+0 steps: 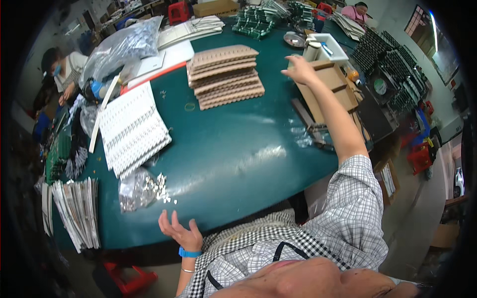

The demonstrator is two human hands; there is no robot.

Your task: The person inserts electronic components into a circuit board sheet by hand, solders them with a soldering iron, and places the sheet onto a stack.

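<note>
My right hand (300, 70) reaches out over the far right of the green table, thumb and forefinger apart, and no held thing shows in it. Beside it lies a shallow brown cardboard box (332, 78) with a divider; whether the hand touches it I cannot tell. Close to the near table edge, my left hand (182, 233) is raised with its fingers spread, holding nothing. Just beyond it are small shiny pieces (160, 186) spilling from a clear plastic bag (133, 191). A stack of brown scallop-edged boards (226, 74) sits farther back.
White boards with rows of small parts (131, 130) overlap at left, above a bundle of thin strips (79, 211). Behind the cardboard box stands a white tray (338, 49). A dark bar (302, 111) lies at right. Two other people sit across the table.
</note>
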